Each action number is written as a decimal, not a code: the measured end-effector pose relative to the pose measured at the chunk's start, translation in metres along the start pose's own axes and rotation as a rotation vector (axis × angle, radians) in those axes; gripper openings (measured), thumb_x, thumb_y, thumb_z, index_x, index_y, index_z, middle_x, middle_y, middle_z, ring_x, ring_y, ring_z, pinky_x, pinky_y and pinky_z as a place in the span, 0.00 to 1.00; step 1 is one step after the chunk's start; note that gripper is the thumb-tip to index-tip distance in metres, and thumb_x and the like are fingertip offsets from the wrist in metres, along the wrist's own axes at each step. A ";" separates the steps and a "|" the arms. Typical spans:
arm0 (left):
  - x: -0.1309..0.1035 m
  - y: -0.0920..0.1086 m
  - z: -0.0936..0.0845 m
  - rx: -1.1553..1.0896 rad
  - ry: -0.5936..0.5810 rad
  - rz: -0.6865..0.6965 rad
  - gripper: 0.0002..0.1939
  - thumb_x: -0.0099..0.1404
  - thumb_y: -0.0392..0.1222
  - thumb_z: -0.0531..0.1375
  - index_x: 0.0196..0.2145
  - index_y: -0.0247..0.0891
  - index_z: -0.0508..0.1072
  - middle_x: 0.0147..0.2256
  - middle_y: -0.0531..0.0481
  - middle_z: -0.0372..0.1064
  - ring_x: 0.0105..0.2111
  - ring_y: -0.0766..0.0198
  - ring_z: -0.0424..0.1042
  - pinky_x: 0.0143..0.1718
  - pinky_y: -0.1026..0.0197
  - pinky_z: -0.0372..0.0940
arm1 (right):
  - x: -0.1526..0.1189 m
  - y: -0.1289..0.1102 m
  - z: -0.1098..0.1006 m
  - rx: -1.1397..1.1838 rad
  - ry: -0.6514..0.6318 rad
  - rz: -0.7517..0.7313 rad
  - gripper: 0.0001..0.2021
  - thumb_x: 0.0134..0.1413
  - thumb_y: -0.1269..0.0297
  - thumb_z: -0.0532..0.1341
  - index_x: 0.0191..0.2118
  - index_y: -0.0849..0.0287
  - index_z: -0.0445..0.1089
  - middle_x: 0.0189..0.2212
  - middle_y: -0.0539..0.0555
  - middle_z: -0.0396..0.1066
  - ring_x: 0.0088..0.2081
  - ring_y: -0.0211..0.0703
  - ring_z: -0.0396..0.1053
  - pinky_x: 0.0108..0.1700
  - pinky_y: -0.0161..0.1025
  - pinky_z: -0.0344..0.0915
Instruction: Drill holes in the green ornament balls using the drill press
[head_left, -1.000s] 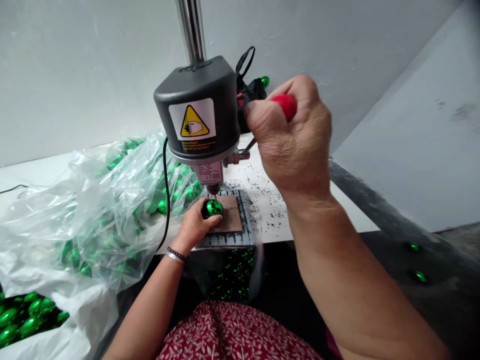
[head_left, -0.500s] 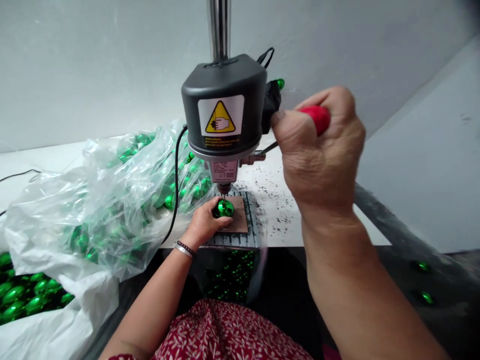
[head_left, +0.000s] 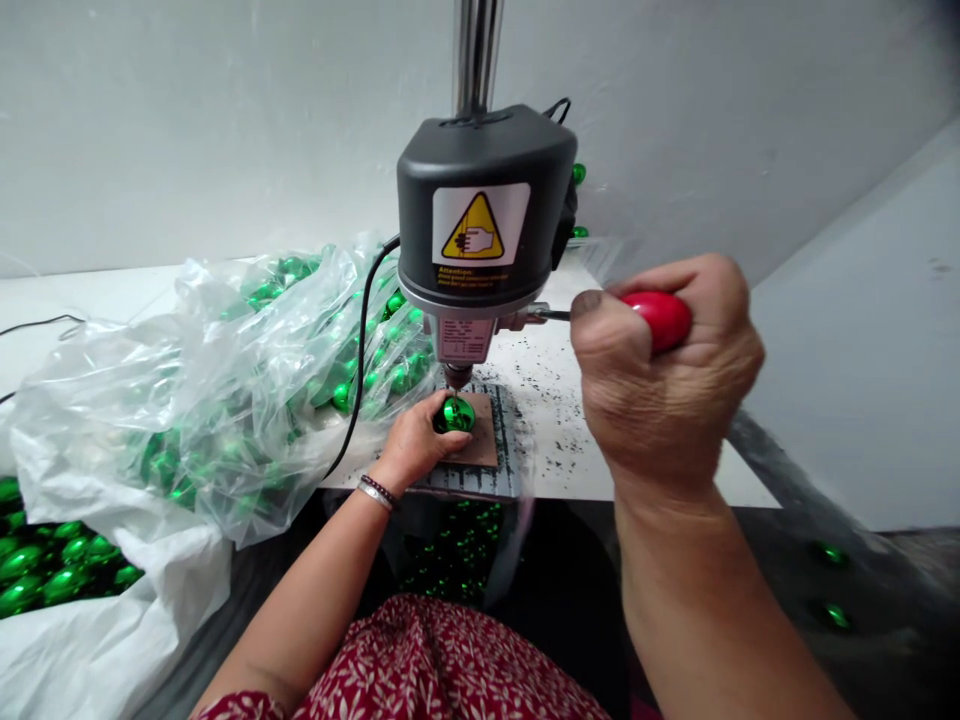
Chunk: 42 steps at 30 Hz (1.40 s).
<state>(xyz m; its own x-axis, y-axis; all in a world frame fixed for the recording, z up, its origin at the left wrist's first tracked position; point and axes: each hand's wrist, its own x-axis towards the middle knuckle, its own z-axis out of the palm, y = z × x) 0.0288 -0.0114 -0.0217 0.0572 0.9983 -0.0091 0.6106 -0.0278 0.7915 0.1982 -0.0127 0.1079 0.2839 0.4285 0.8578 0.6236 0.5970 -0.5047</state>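
Note:
My left hand [head_left: 417, 437] grips a shiny green ball [head_left: 458, 414] between thumb and fingers, on a brown board [head_left: 480, 445]. Right above the ball is the chuck and thin bit of a bench drill press [head_left: 484, 225], a dark grey machine with a yellow warning label. Whether the bit has entered the ball I cannot tell. My right hand [head_left: 671, 375] is wrapped round the red knob [head_left: 660, 320] of the drill press lever, to the right of the machine.
Left of the drill, a clear plastic bag [head_left: 247, 400] of green balls covers the white table [head_left: 555, 475]. More balls [head_left: 56, 560] fill a white sack at lower left. A black cable [head_left: 361, 370] hangs beside the machine. Dark shavings lie scattered. Two balls are on the floor at right.
My right hand has pulled the lever's red knob downward. The left hand still holds the ball on the board. The view has shifted slightly.

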 end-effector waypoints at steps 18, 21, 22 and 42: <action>-0.001 -0.005 0.002 -0.014 -0.006 0.002 0.26 0.54 0.44 0.69 0.51 0.41 0.75 0.42 0.52 0.78 0.45 0.56 0.74 0.49 0.58 0.66 | -0.028 0.005 -0.007 -0.084 -0.012 0.006 0.09 0.54 0.57 0.58 0.30 0.55 0.60 0.22 0.46 0.63 0.23 0.31 0.60 0.26 0.32 0.59; -0.002 -0.005 0.002 -0.026 -0.005 0.003 0.27 0.54 0.44 0.69 0.53 0.41 0.74 0.43 0.52 0.78 0.45 0.56 0.75 0.50 0.58 0.66 | -0.036 0.008 -0.008 -0.066 0.004 -0.030 0.07 0.56 0.60 0.58 0.30 0.56 0.61 0.23 0.46 0.65 0.23 0.30 0.62 0.27 0.31 0.60; -0.002 -0.005 0.002 -0.028 -0.004 0.003 0.28 0.54 0.44 0.69 0.53 0.41 0.74 0.43 0.52 0.78 0.45 0.56 0.75 0.51 0.58 0.66 | -0.039 0.008 -0.008 -0.056 0.008 -0.036 0.07 0.56 0.60 0.58 0.31 0.56 0.62 0.23 0.46 0.66 0.24 0.30 0.63 0.27 0.31 0.61; -0.019 0.000 0.001 -0.046 0.082 0.055 0.25 0.55 0.43 0.67 0.51 0.39 0.72 0.42 0.50 0.76 0.41 0.58 0.74 0.47 0.58 0.67 | 0.035 -0.003 0.015 -0.064 -0.045 0.116 0.12 0.55 0.60 0.57 0.26 0.62 0.59 0.18 0.44 0.54 0.22 0.25 0.49 0.28 0.29 0.51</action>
<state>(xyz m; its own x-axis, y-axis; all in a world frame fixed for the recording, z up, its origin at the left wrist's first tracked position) 0.0284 -0.0302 -0.0218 0.0240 0.9962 0.0836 0.5712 -0.0823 0.8167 0.1958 0.0105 0.1376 0.3247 0.5235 0.7877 0.6338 0.4977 -0.5921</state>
